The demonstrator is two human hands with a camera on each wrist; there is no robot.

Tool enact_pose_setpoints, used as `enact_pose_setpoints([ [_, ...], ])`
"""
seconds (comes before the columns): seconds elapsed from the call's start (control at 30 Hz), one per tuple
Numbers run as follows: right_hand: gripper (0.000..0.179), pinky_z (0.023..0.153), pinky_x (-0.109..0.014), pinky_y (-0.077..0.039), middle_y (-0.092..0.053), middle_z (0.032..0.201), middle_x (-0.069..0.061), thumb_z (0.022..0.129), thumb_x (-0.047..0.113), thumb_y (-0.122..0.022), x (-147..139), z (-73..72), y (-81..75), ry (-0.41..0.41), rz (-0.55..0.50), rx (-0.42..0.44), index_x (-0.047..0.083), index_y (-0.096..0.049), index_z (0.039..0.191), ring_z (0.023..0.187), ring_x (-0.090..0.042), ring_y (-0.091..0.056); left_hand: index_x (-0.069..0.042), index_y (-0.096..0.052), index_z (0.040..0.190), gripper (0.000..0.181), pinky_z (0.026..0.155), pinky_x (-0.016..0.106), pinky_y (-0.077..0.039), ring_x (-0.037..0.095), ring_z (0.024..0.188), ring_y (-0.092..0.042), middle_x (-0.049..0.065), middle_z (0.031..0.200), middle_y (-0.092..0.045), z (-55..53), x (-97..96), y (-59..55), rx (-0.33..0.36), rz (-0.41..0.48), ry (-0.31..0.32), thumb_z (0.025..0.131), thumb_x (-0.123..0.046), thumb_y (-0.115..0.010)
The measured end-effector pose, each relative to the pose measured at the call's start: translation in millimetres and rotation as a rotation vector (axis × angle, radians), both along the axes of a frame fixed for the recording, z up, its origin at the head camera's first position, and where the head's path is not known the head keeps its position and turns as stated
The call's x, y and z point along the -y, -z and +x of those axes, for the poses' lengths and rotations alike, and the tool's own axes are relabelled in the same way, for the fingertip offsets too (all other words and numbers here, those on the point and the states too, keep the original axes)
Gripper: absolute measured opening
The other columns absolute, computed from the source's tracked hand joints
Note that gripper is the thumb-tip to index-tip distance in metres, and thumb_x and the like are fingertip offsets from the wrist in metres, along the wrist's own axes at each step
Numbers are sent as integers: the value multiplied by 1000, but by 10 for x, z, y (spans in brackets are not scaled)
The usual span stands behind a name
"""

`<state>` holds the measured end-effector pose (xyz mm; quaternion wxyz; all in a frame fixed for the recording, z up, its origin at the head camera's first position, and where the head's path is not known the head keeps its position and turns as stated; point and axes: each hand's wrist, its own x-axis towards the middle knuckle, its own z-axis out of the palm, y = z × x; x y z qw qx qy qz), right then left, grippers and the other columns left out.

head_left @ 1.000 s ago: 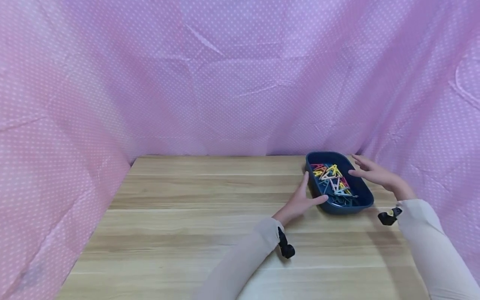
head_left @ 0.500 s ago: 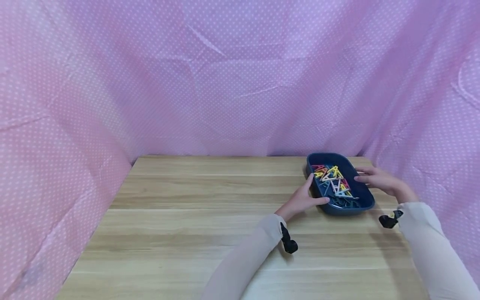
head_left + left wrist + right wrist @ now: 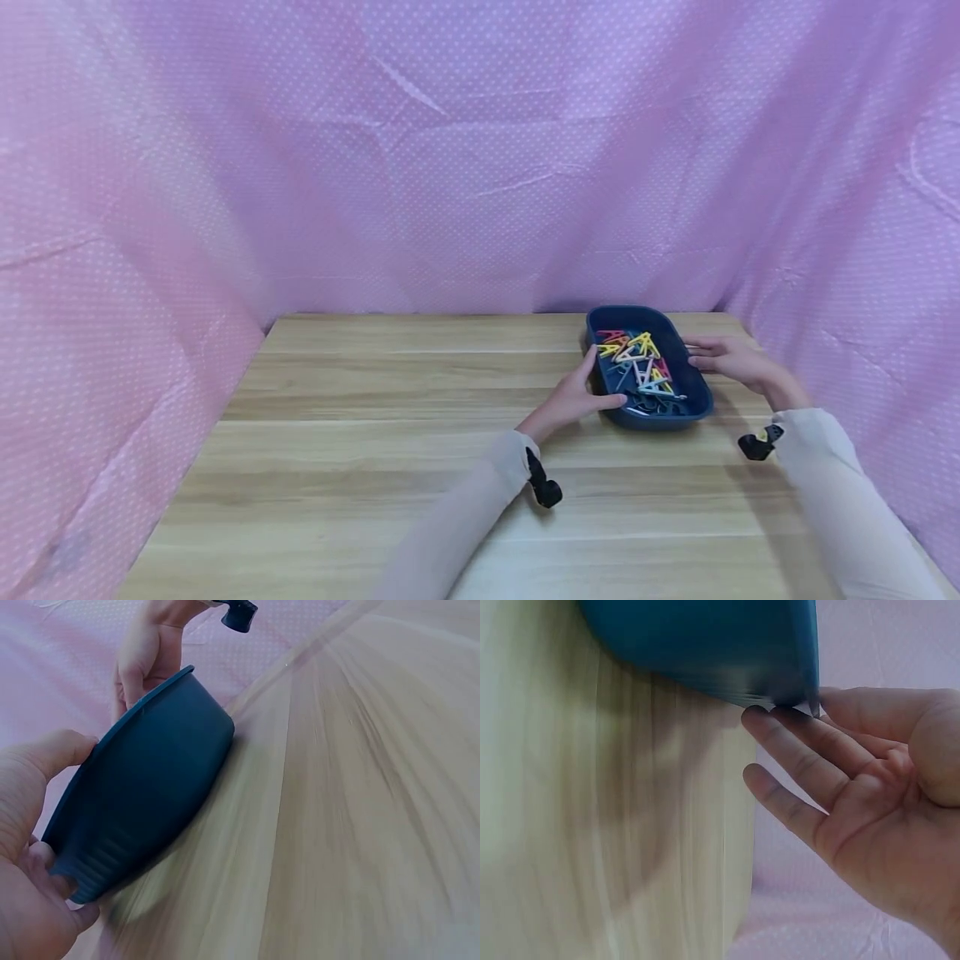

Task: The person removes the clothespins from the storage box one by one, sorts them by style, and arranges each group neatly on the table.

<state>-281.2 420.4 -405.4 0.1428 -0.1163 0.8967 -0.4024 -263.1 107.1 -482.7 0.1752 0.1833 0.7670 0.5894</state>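
A dark blue plastic basin (image 3: 654, 423) with rounded corners sits at the right of the wooden table. Inside lie several coloured clothes pegs (image 3: 637, 355), red, yellow, white and pale blue among them. My left hand (image 3: 567, 403) grips the basin's near left side; in the left wrist view its thumb is at the rim and its fingers curl against the outer wall. On the opposite side, my right hand (image 3: 737, 363) holds the rim. Seen from the right wrist, the right thumb (image 3: 877, 712) is at the rim, with fingers against the outside wall, partly hidden.
The wooden table (image 3: 375, 467) stretches to the left and front of the basin. A pink dotted curtain (image 3: 480, 167) hangs close behind the table's back edge and along both sides. Small black cameras are strapped to both wrists.
Both hands have closed in on the basin's sides, the right hand coming down to the rim. Since half a second ago, the basin has slid left together with both hands.
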Motion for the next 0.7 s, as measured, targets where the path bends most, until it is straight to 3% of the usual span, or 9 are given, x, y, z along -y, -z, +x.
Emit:
enact_pose_setpoints([
  [0.13,58,89,-6,-42,-43,151,-30,104,17,-58,181,-44,16,-18,48,-23,-9,-38,151,129,-12,-55,-38,-8,164,100,124,49,-26,20,157,-22,-2,170,-21,6,223,-1,-32,-30,-5,90,-45,-76],
  [0.2,59,89,-7,-44,-43,151,-31,104,18,-57,273,-70,34,-24,36,-9,-9,-36,152,135,-24,-51,-40,-7,163,100,124,48,-26,20,156,-23,-2,170,-22,9,335,0,-42,-37,-5,90,-45,-76],
  [0.27,59,91,-10,-46,-44,150,-32,104,17,-57,368,-87,53,-28,6,3,-10,-35,152,135,-27,-52,-42,-6,163,100,124,48,-25,19,156,-22,-2,170,-21,15,449,1,-45,-33,3,91,-44,-75],
  [0.43,59,92,-15,-51,-46,146,-35,104,13,-57,597,-109,113,-32,-78,24,-12,-33,152,128,-16,-59,-46,-5,161,98,125,48,-22,17,157,-18,-4,171,-18,33,732,-2,-58,-62,8,91,-47,-74],
  [0.57,59,95,-19,-52,-46,147,-33,104,14,-57,797,-126,151,-29,-99,26,-9,-34,153,133,-31,-54,-42,-4,162,99,125,50,-22,19,157,-20,-2,171,-19,33,957,-26,-88,-122,3,91,-49,-73],
  [0.7,58,103,-32,-51,-48,147,-30,104,16,-58,1000,-147,168,-24,-111,23,-7,-36,153,137,-38,-49,-43,-1,161,99,125,51,-23,21,157,-21,1,171,-18,23,1193,-80,-113,-178,12,92,-48,-72],
])
